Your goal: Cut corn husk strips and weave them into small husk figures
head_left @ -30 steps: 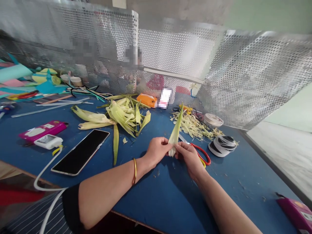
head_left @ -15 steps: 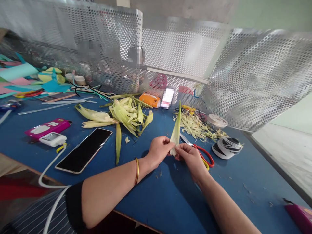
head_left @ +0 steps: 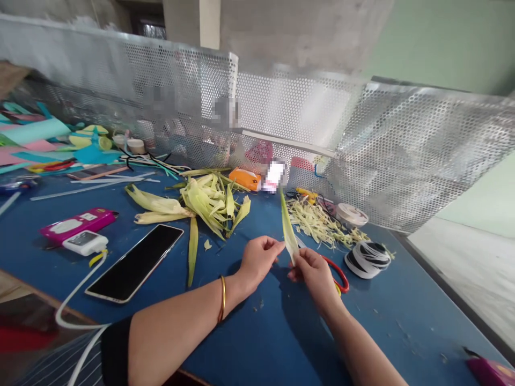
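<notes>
My right hand (head_left: 313, 269) pinches the base of a long pale green leaf strip (head_left: 288, 228) that stands up and leans a little to the left. My left hand (head_left: 257, 258) is just left of it, fingers loosely curled, fingertips close to the strip's lower end but apart from it. A gold bangle is on my left wrist. Both hands hover over the blue table (head_left: 249, 327). Red-handled scissors (head_left: 336, 268) lie on the table right behind my right hand.
A pile of green leaves (head_left: 205, 198) lies to the left, shredded leaf trimmings (head_left: 317, 220) to the right. A black phone (head_left: 134, 262), a pink case (head_left: 78, 221), a white charger (head_left: 84, 242), tape rolls (head_left: 368, 257) and a perforated metal screen (head_left: 281, 118) surround the spot.
The left hand has let go of the leaf strip and opened slightly. The strip now leans left, held only by the right hand. The camera tilted up a little.
</notes>
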`<action>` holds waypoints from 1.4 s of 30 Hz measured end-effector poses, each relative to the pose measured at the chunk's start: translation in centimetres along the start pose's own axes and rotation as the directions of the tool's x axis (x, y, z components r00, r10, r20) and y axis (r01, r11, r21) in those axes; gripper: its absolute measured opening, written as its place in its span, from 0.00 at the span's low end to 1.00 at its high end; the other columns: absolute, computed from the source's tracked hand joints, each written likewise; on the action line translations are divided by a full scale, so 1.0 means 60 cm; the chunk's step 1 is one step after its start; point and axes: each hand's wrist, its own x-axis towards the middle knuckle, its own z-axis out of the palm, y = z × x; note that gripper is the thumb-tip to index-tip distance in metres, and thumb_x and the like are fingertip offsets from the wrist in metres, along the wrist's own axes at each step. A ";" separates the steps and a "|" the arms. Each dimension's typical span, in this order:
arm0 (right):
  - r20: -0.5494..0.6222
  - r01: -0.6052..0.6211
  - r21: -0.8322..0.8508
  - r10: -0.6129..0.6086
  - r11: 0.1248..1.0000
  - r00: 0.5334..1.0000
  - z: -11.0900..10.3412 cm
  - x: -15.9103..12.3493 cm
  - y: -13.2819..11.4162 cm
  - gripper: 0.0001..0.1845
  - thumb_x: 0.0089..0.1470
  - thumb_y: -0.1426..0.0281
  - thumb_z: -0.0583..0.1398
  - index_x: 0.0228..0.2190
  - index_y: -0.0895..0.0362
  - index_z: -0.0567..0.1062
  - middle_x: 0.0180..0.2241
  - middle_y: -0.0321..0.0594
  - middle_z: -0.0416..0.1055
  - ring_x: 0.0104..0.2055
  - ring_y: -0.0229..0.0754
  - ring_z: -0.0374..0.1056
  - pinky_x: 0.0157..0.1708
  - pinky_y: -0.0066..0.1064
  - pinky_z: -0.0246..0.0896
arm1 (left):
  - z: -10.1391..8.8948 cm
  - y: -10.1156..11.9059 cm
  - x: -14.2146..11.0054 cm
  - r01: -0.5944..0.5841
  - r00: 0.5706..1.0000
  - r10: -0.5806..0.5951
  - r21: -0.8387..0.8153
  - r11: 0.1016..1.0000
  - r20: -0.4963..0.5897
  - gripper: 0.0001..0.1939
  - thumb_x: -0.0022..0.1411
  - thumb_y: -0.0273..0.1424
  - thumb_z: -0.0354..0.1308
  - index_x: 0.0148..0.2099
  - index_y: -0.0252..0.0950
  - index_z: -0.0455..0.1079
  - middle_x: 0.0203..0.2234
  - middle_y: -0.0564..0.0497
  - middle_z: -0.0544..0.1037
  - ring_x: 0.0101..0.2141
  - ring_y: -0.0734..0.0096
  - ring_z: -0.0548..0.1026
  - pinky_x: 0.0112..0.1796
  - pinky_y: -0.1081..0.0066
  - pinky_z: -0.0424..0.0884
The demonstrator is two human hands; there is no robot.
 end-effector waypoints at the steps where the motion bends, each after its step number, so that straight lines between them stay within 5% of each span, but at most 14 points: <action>1: -0.034 0.058 -0.095 -0.062 0.994 0.998 -0.007 0.003 0.000 0.19 0.49 0.51 0.59 0.25 0.55 0.67 0.21 0.33 0.68 0.19 0.38 0.66 0.22 0.29 0.59 | -0.003 0.002 -0.001 -0.110 0.993 0.114 0.098 0.989 -0.043 0.11 0.58 0.38 0.59 0.30 0.35 0.71 0.24 0.52 0.75 0.26 0.71 0.73 0.28 0.71 0.67; 3: -0.058 0.187 -0.336 -0.218 0.923 0.974 -0.021 0.006 0.000 0.16 0.55 0.55 0.55 0.25 0.53 0.67 0.19 0.33 0.66 0.21 0.39 0.65 0.23 0.29 0.57 | -0.009 0.007 -0.004 -0.380 0.907 0.417 0.315 0.870 -0.058 0.07 0.60 0.33 0.58 0.32 0.36 0.72 0.27 0.51 0.77 0.31 0.69 0.74 0.36 0.68 0.69; 5: -0.010 0.301 -0.542 -0.364 0.785 0.931 -0.034 0.007 -0.002 0.14 0.58 0.59 0.52 0.28 0.53 0.69 0.20 0.35 0.68 0.22 0.41 0.65 0.23 0.29 0.55 | -0.016 0.012 -0.007 -0.583 0.754 0.656 0.492 0.647 0.031 0.05 0.60 0.29 0.58 0.38 0.38 0.74 0.35 0.50 0.79 0.40 0.66 0.74 0.49 0.63 0.66; 7: 0.083 0.418 -0.633 -0.479 0.652 0.874 -0.042 0.007 -0.002 0.13 0.59 0.61 0.50 0.30 0.52 0.71 0.25 0.37 0.71 0.24 0.41 0.67 0.24 0.29 0.56 | -0.021 0.014 -0.008 -0.650 0.672 0.723 0.596 0.472 0.159 0.12 0.58 0.29 0.62 0.46 0.40 0.74 0.41 0.49 0.79 0.47 0.62 0.73 0.59 0.55 0.55; 10: 0.216 0.535 -0.672 -0.555 0.512 0.803 -0.046 0.008 0.001 0.16 0.62 0.64 0.47 0.32 0.52 0.73 0.31 0.39 0.74 0.27 0.40 0.70 0.24 0.28 0.56 | -0.026 0.016 -0.003 -0.617 0.757 0.566 0.640 0.457 0.326 0.10 0.58 0.38 0.63 0.41 0.40 0.77 0.33 0.49 0.81 0.40 0.61 0.76 0.57 0.55 0.58; 14: 0.241 0.548 -0.687 -0.562 0.477 0.791 -0.050 0.007 -0.004 0.16 0.64 0.64 0.47 0.36 0.52 0.73 0.34 0.39 0.74 0.30 0.40 0.71 0.28 0.27 0.59 | -0.028 0.023 0.004 -0.462 0.884 0.280 0.607 0.647 0.374 0.10 0.59 0.38 0.59 0.31 0.38 0.77 0.26 0.49 0.80 0.31 0.64 0.77 0.34 0.70 0.67; 18: 0.088 0.292 -0.831 -0.406 0.473 0.909 -0.064 0.010 -0.022 0.16 0.64 0.64 0.47 0.41 0.54 0.72 0.41 0.44 0.75 0.39 0.45 0.73 0.34 0.30 0.60 | -0.033 0.028 0.014 -0.208 0.942 0.078 0.384 0.899 0.328 0.12 0.58 0.35 0.58 0.25 0.35 0.71 0.15 0.54 0.71 0.19 0.74 0.70 0.23 0.75 0.62; 21: 0.006 0.039 -0.973 -0.141 0.230 0.990 -0.078 0.016 -0.029 0.15 0.57 0.68 0.54 0.44 0.60 0.72 0.44 0.53 0.74 0.43 0.53 0.72 0.34 0.34 0.59 | -0.038 0.028 0.025 0.001 0.955 -0.044 0.143 0.990 0.295 0.10 0.56 0.36 0.60 0.28 0.34 0.71 0.22 0.53 0.74 0.17 0.78 0.66 0.18 0.76 0.59; 24: 0.025 0.025 -0.992 -0.004 0.125 1.000 -0.087 0.020 -0.026 0.21 0.51 0.74 0.55 0.47 0.63 0.71 0.43 0.56 0.73 0.44 0.56 0.72 0.35 0.35 0.58 | -0.043 0.032 0.031 0.103 0.954 -0.109 0.037 0.994 0.280 0.12 0.53 0.38 0.63 0.28 0.33 0.71 0.24 0.51 0.75 0.19 0.78 0.67 0.18 0.76 0.60; 30: 0.013 0.021 -0.962 -0.034 0.271 0.999 -0.093 0.035 -0.007 0.34 0.47 0.74 0.57 0.58 0.65 0.64 0.42 0.56 0.75 0.43 0.54 0.72 0.36 0.35 0.58 | -0.050 0.044 0.030 0.142 0.948 -0.128 -0.025 0.990 0.292 0.13 0.55 0.38 0.61 0.33 0.31 0.73 0.26 0.49 0.75 0.20 0.78 0.69 0.18 0.76 0.60; 34: -0.049 0.044 -0.715 -0.112 0.698 0.992 -0.085 0.039 0.000 0.30 0.48 0.70 0.58 0.55 0.56 0.69 0.35 0.43 0.75 0.35 0.46 0.70 0.34 0.33 0.58 | -0.056 0.045 0.033 0.069 0.968 -0.059 -0.033 0.997 0.244 0.15 0.58 0.40 0.59 0.34 0.31 0.74 0.28 0.48 0.76 0.20 0.79 0.69 0.17 0.78 0.57; 37: 0.015 0.090 -0.183 -0.089 0.979 0.996 -0.072 0.031 -0.007 0.30 0.46 0.63 0.62 0.53 0.54 0.70 0.27 0.34 0.69 0.25 0.38 0.62 0.26 0.29 0.54 | -0.062 0.045 0.039 0.056 0.980 -0.046 -0.047 0.997 0.193 0.15 0.58 0.40 0.58 0.36 0.31 0.75 0.29 0.47 0.77 0.20 0.79 0.69 0.17 0.77 0.56; 39: 0.083 0.059 0.078 -0.065 0.995 0.994 -0.063 0.023 -0.014 0.33 0.41 0.61 0.67 0.51 0.53 0.70 0.25 0.30 0.65 0.22 0.34 0.56 0.22 0.27 0.49 | -0.066 0.045 0.045 0.056 0.985 -0.045 -0.060 0.997 0.169 0.16 0.58 0.40 0.59 0.36 0.31 0.76 0.29 0.46 0.78 0.20 0.78 0.69 0.17 0.76 0.55; 42: 0.148 0.069 0.135 -0.089 0.988 0.985 -0.057 0.014 -0.023 0.34 0.34 0.62 0.71 0.46 0.52 0.70 0.25 0.28 0.63 0.23 0.32 0.55 0.23 0.25 0.50 | -0.071 0.043 0.052 0.064 0.988 -0.050 -0.090 0.994 0.149 0.16 0.56 0.41 0.60 0.35 0.32 0.76 0.30 0.44 0.79 0.20 0.78 0.69 0.17 0.76 0.54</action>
